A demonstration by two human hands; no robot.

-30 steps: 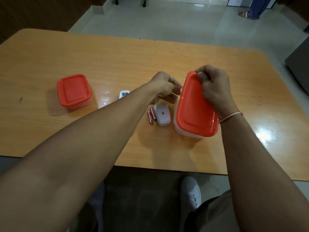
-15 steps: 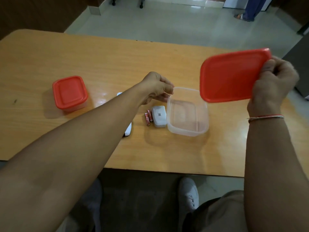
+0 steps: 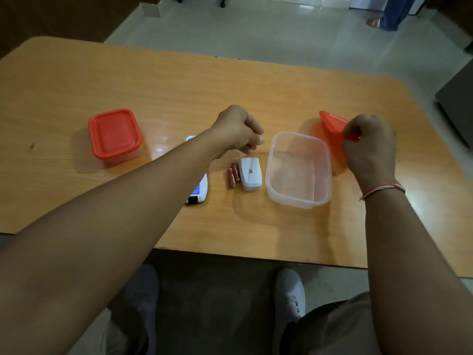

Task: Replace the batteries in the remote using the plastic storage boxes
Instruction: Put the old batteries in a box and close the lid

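- batteries [image 3: 233,177]: two, side by side mid-tabletop, long axes running near edge to far edge, touching or just beside the white cover piece [image 3: 250,173]
- left hand [image 3: 238,130]: just beyond them, fingers curled, nothing visibly held; the nearer hand
- open box [image 3: 298,170]: empty, right of the cover piece
- right hand [image 3: 368,147]: pinching red lid [image 3: 332,124] past the box
- remote [image 3: 198,193]: under left forearm
- closed box [image 3: 115,135]: toward left edge
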